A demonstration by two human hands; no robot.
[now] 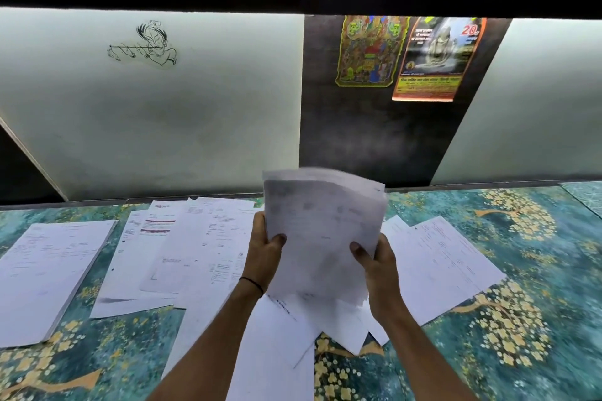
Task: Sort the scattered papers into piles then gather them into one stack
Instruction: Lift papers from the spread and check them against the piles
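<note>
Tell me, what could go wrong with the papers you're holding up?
The bundle is held only near its lower sides by the left hand and right hand, and its bottom sheets look uneven, so some might slip out. They would probably land on the loose sheets underneath and mix in.

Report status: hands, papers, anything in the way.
Left hand and right hand both grip the paper bundle, held upright over the table. Loose sheets scattered beneath; one neat pile at left. Nothing blocking.
</note>
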